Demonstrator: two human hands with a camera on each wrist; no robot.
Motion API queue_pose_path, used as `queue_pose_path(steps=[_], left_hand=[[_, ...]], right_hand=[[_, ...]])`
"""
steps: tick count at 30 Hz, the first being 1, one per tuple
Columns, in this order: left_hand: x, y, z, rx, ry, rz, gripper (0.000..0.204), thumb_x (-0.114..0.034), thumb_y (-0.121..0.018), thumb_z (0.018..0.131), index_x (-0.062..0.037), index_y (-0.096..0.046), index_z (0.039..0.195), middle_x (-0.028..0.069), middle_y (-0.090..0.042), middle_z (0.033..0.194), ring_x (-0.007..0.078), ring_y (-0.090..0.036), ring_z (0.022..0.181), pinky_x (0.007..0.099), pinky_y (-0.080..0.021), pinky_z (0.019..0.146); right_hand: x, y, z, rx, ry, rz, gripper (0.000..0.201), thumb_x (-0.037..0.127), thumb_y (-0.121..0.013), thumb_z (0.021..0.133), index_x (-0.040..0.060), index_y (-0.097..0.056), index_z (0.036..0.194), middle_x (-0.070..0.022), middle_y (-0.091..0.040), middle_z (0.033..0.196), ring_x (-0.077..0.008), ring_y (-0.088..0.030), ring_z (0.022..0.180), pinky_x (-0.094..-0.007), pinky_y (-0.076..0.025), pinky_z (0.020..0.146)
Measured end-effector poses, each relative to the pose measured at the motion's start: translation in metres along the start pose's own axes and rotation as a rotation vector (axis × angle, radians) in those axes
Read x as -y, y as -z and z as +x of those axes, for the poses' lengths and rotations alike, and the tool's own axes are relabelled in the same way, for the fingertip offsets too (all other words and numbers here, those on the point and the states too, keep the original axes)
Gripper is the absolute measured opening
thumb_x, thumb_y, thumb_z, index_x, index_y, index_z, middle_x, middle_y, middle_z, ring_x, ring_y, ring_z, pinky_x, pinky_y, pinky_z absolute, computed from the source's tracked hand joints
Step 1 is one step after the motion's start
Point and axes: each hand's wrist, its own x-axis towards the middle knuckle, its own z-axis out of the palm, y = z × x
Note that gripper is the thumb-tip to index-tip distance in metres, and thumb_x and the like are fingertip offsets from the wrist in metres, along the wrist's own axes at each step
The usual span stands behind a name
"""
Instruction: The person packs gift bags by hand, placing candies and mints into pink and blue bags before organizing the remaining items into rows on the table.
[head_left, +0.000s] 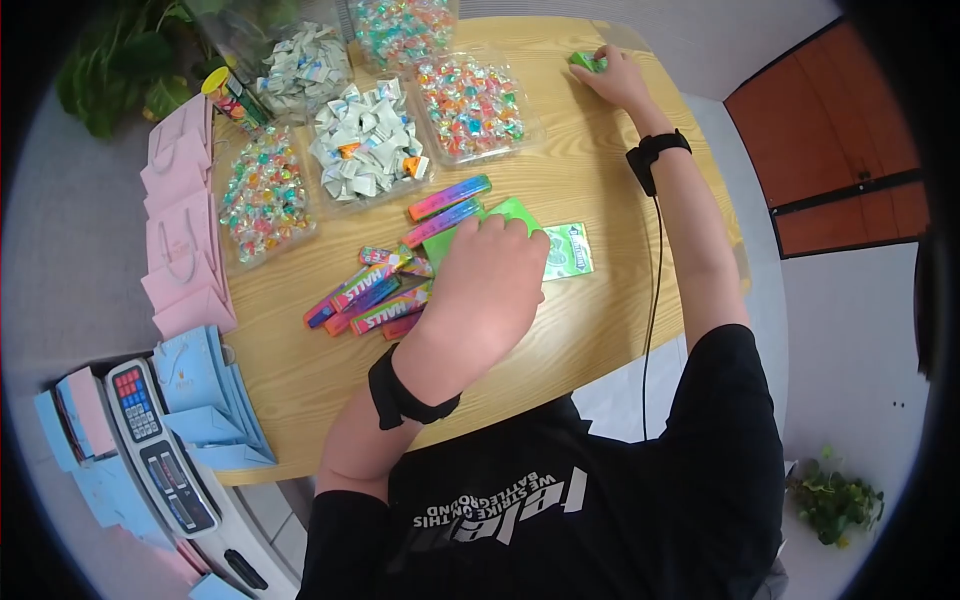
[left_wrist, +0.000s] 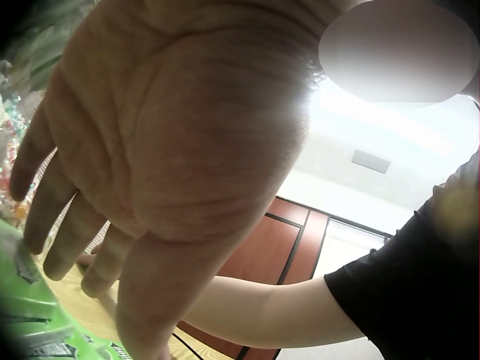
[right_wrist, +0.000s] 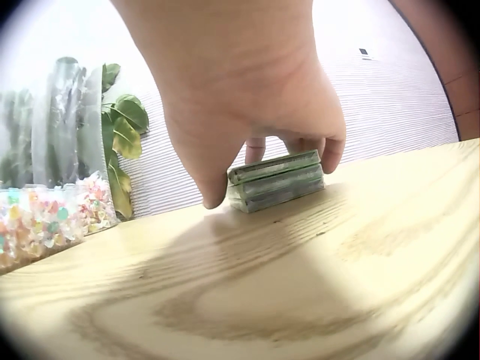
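Note:
My left hand (head_left: 485,285) lies over several flat green packets (head_left: 516,211) at mid-table; a paler green packet (head_left: 570,250) sticks out on its right. In the left wrist view the hand (left_wrist: 150,142) has its fingers extended, beside green packets (left_wrist: 34,300) at the lower left. At the table's far right my right hand (head_left: 620,82) grips a small green stack (head_left: 588,62). The right wrist view shows that hand (right_wrist: 247,97) with thumb and fingers at either end of the stacked packs (right_wrist: 277,181), which are low at the tabletop; the fingertips are partly hidden behind them.
Colourful candy sticks (head_left: 375,290) lie left of my left hand, with two more (head_left: 450,197) above. Behind stand clear tubs of wrapped sweets (head_left: 475,105) and white sachets (head_left: 365,145). Pink bags (head_left: 180,240), blue bags (head_left: 205,390) and a scale (head_left: 165,450) line the left side.

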Motion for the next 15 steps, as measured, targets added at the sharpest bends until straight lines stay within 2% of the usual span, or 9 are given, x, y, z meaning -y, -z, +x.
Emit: queue_pose_path(steps=[1, 3, 4, 6, 8, 10, 12, 14, 15], left_hand=[[0.001, 0.000, 0.000, 0.005, -0.005, -0.003, 0.032, -0.021, -0.075, 0.075, -0.0026, -0.060, 0.098, 0.0130, -0.061, 0.092, 0.0303, -0.058, 0.100, 0.0418, -0.043, 0.090], [0.004, -0.002, 0.001, -0.032, -0.005, -0.021, 0.031, -0.021, -0.075, 0.075, -0.0024, -0.061, 0.096, 0.0130, -0.061, 0.092, 0.0308, -0.058, 0.100, 0.0419, -0.043, 0.090], [0.004, -0.002, 0.001, -0.030, -0.008, -0.025, 0.031, -0.021, -0.075, 0.075, -0.0024, -0.061, 0.096, 0.0130, -0.061, 0.092, 0.0308, -0.058, 0.100, 0.0419, -0.043, 0.090], [0.005, 0.001, 0.000, 0.021, 0.003, -0.024, 0.029, -0.021, -0.075, 0.074, -0.0018, -0.063, 0.093, 0.0133, -0.061, 0.093, 0.0321, -0.058, 0.100, 0.0431, -0.043, 0.091], [0.005, 0.004, 0.000, 0.024, -0.001, -0.012, 0.029, -0.020, -0.075, 0.074, -0.0014, -0.063, 0.093, 0.0136, -0.061, 0.093, 0.0324, -0.058, 0.100, 0.0436, -0.043, 0.091], [0.007, 0.002, 0.000, 0.034, -0.010, 0.000, 0.029, -0.020, -0.075, 0.074, -0.0010, -0.063, 0.092, 0.0138, -0.061, 0.093, 0.0327, -0.058, 0.101, 0.0441, -0.043, 0.092], [0.010, -0.001, 0.000, -0.092, -0.047, 0.029, 0.032, -0.020, -0.076, 0.073, -0.0001, -0.063, 0.095, 0.0151, -0.061, 0.096, 0.0329, -0.057, 0.102, 0.0436, -0.044, 0.092], [0.013, -0.005, 0.001, -0.109, -0.061, 0.035, 0.033, -0.020, -0.076, 0.073, 0.0001, -0.063, 0.096, 0.0154, -0.061, 0.098, 0.0326, -0.057, 0.103, 0.0430, -0.044, 0.092], [0.013, -0.006, 0.001, -0.132, -0.069, 0.040, 0.035, -0.020, -0.076, 0.072, 0.0002, -0.064, 0.098, 0.0157, -0.062, 0.099, 0.0324, -0.057, 0.104, 0.0423, -0.044, 0.092]], right_hand=[[0.000, 0.004, -0.003, 0.003, -0.006, -0.003, 0.059, 0.052, -0.071, 0.077, 0.0088, -0.059, 0.115, -0.0152, -0.067, 0.107, -0.0293, -0.064, 0.097, -0.0404, -0.051, 0.084], [0.004, 0.021, -0.015, -0.207, 0.128, 0.095, 0.053, 0.049, -0.070, 0.080, 0.0086, -0.061, 0.114, -0.0146, -0.065, 0.106, -0.0285, -0.062, 0.098, -0.0412, -0.051, 0.083], [0.010, 0.039, -0.024, -0.205, 0.126, 0.092, 0.053, 0.049, -0.070, 0.080, 0.0086, -0.061, 0.114, -0.0146, -0.065, 0.106, -0.0285, -0.062, 0.098, -0.0412, -0.051, 0.083], [0.029, 0.089, -0.062, 0.432, 0.037, 0.408, 0.048, 0.046, -0.069, 0.083, 0.0082, -0.062, 0.113, -0.0131, -0.063, 0.103, -0.0277, -0.059, 0.099, -0.0405, -0.049, 0.083], [0.044, 0.122, -0.117, 0.605, 0.252, 0.453, 0.043, 0.040, -0.071, 0.083, 0.0090, -0.063, 0.111, -0.0112, -0.062, 0.098, -0.0276, -0.058, 0.096, -0.0391, -0.048, 0.083], [0.047, 0.133, -0.161, 0.640, 0.552, 0.494, 0.045, 0.034, -0.077, 0.077, 0.0113, -0.063, 0.113, -0.0105, -0.060, 0.099, -0.0286, -0.056, 0.098, -0.0386, -0.047, 0.087], [0.053, 0.132, -0.194, 0.610, 0.588, 0.464, 0.043, 0.029, -0.077, 0.077, 0.0136, -0.064, 0.115, -0.0106, -0.059, 0.101, -0.0290, -0.055, 0.100, -0.0393, -0.046, 0.089], [0.049, 0.133, -0.203, 0.570, 0.623, 0.433, 0.042, 0.024, -0.077, 0.077, 0.0158, -0.064, 0.116, -0.0106, -0.059, 0.103, -0.0294, -0.054, 0.103, -0.0400, -0.046, 0.091], [0.044, 0.133, -0.200, 0.595, 0.661, 0.417, 0.041, 0.019, -0.075, 0.078, 0.0159, -0.065, 0.118, -0.0114, -0.057, 0.113, -0.0297, -0.052, 0.108, -0.0406, -0.045, 0.093]])
